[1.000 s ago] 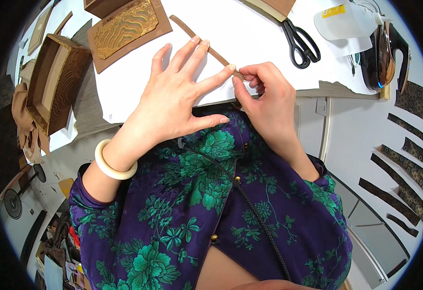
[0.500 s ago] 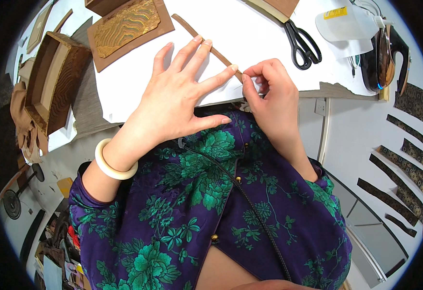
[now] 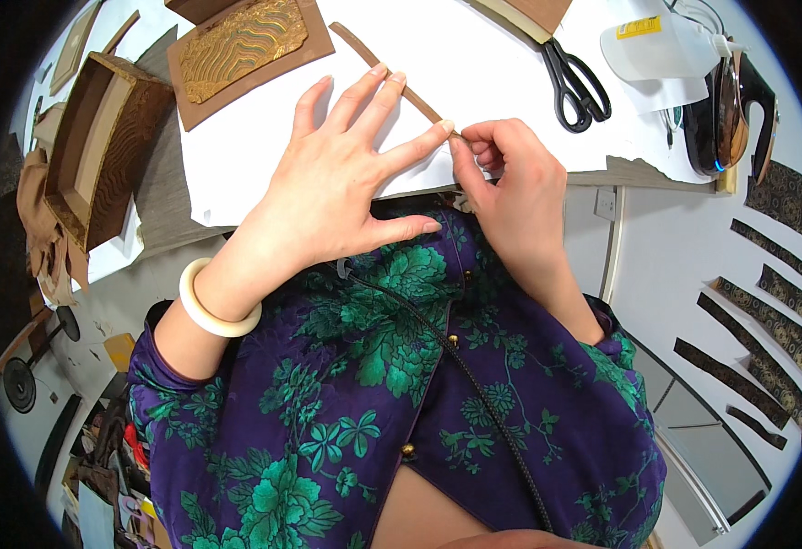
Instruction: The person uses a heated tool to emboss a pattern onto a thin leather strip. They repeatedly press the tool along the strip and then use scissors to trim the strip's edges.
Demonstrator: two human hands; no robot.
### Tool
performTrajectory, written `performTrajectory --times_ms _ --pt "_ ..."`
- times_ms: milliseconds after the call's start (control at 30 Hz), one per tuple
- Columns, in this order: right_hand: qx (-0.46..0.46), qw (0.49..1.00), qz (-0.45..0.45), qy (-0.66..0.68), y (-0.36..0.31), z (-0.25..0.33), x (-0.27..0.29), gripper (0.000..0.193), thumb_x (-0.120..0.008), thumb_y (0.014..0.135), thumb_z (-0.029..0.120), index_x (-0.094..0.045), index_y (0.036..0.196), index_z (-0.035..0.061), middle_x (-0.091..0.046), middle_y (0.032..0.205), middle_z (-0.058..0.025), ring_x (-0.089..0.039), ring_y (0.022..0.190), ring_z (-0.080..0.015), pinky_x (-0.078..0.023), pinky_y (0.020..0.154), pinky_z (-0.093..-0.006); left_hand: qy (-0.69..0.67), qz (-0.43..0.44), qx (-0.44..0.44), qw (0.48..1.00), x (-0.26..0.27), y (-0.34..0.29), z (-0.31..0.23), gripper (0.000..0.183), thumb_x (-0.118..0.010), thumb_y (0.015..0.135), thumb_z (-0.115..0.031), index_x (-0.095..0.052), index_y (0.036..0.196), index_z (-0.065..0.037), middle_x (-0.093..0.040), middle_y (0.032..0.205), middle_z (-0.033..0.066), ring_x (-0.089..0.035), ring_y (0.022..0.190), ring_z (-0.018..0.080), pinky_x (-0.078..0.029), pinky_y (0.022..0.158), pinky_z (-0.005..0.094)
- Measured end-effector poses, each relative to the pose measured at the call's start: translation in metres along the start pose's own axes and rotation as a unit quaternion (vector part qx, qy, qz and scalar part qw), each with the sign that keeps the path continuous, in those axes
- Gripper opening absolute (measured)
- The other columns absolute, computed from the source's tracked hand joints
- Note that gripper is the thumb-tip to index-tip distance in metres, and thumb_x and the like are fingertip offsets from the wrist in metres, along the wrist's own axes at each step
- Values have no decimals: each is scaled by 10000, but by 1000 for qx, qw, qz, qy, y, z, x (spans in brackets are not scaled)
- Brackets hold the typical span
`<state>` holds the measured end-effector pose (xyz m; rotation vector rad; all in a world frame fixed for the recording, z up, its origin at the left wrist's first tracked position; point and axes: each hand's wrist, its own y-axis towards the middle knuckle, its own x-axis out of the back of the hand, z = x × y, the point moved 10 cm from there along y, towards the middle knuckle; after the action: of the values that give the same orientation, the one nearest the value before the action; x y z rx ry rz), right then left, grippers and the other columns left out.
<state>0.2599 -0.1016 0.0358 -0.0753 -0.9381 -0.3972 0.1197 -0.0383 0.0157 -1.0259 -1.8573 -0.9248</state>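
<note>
A thin brown strip [image 3: 378, 57] lies slantwise on the white table [image 3: 474, 64]. My left hand [image 3: 328, 183] rests flat with fingers spread, its fingertips pressing on the strip. My right hand [image 3: 511, 197] pinches the strip's near end between thumb and forefinger, right beside my left forefinger's tip. A cream bangle [image 3: 213, 306] circles my left wrist. The near end of the strip is hidden under my fingers.
Black scissors [image 3: 573, 80] lie to the right of the strip. A brown panel with gold wave-patterned cloth [image 3: 241, 37] lies behind my left hand. An open brown box [image 3: 99, 151] stands at the left. A white bottle [image 3: 662, 46] and a dark tool [image 3: 735, 110] are at the right, and dark patterned strips [image 3: 749, 366] lie lower right.
My right hand's fingers have shifted slightly on the strip's near end. My left hand stays pressed on the strip.
</note>
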Motion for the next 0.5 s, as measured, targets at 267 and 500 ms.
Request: performTrajectory --times_ms 267,500 --pt "0 1000 -15 -17 1 0 2 146 -831 934 60 -723 1028 35 -729 910 -100 -741 785 -233 -596 704 -375 -8 -5 0 1000 -1 0 0 866 -821 840 -687 -636 1589 -293 -469 1679 277 -376 1619 430 -232 1297 676" --pt "-43 998 5 50 2 -9 2 211 -862 917 69 -758 1088 2 -759 902 -90 -745 776 -183 -612 720 -323 -10 -7 3 1000 -1 0 0 871 -831 834 -675 -634 1592 -292 -471 1680 277 -376 1620 430 -236 1297 675"
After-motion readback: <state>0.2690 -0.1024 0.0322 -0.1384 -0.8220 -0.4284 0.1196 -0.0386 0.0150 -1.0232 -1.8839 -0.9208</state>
